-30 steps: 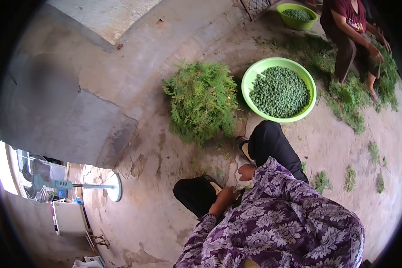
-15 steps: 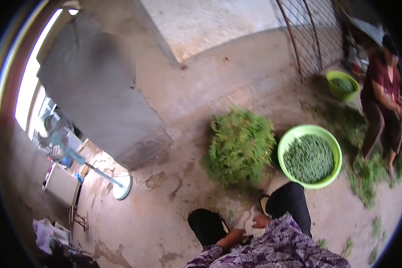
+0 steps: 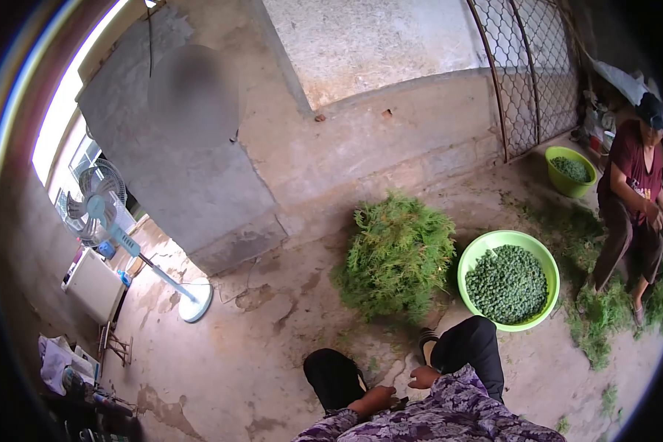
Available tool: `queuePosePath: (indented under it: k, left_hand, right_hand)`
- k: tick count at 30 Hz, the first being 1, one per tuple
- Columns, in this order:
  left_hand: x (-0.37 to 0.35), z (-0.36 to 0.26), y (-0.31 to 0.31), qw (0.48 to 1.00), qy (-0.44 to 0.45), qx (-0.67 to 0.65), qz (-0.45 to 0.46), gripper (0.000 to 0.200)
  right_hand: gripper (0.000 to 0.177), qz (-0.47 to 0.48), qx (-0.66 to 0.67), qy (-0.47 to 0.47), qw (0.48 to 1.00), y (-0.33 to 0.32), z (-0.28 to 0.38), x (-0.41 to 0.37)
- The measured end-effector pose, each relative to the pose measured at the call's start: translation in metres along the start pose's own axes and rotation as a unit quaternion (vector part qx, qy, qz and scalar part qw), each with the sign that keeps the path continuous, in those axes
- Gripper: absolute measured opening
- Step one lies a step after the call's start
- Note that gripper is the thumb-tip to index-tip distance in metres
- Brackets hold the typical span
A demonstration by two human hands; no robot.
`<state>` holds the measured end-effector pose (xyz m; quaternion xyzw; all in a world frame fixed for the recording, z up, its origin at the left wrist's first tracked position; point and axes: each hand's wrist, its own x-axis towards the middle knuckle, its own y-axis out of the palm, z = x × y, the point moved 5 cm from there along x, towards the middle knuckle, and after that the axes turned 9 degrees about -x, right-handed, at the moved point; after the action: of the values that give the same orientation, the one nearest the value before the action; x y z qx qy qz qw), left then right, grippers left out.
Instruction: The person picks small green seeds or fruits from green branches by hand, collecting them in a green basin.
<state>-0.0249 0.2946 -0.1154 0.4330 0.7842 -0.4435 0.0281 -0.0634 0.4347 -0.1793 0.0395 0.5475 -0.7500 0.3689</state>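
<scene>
Between my knees, my left hand (image 3: pixel 376 399) and my right hand (image 3: pixel 423 378) are close together but apart. The fingers of both look curled in; whatever they hold is too small or hidden to make out. Past my feet stands a leafy green heap of cut plants (image 3: pixel 398 258). To its right, beside my right knee, is a light-green basin (image 3: pixel 462 282) with many small round green fruits (image 3: pixel 510 286) in it. Neither hand touches the heap or the basin.
At the right sits a person in a maroon top (image 3: pixel 636 173), among plant scraps (image 3: pixel 597 317). A smaller green basin (image 3: pixel 569 188) stands near a mesh gate (image 3: pixel 527 81). On the left are a standing fan (image 3: pixel 118 234), a white cabinet (image 3: pixel 94 286) and a small stool (image 3: pixel 116 345).
My view has tilted up a little, so the wall, heap and basins sit lower in it. Both my hands stay between my knees, the right slightly lower in view.
</scene>
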Motion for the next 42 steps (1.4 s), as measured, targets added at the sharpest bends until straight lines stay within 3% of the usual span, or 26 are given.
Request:
queuePosePath:
  k: [9, 28, 34, 42]
  left_hand:
    - [-0.004, -0.006, -0.004, 1.0, -0.007, -0.013, -0.008, 0.033]
    - [0.002, 0.009, 0.006, 0.999, 0.002, -0.028, -0.027, 0.036]
    - [-0.002, 0.002, 0.0, 0.998, -0.036, -0.044, -0.031, 0.036]
    - [0.001, 0.011, 0.005, 0.998, 0.028, -0.025, -0.047, 0.04]
  right_hand:
    - [0.049, -0.044, -0.006, -0.007, 0.999, 0.004, -0.001, 0.002]
    - [0.048, -0.045, 0.002, -0.013, 0.999, 0.001, 0.0, 0.0]
    - [0.049, -0.043, 0.007, -0.015, 0.999, 0.005, -0.002, 0.003]
    - [0.05, -0.014, 0.0, 0.005, 1.0, 0.008, -0.005, 0.002]
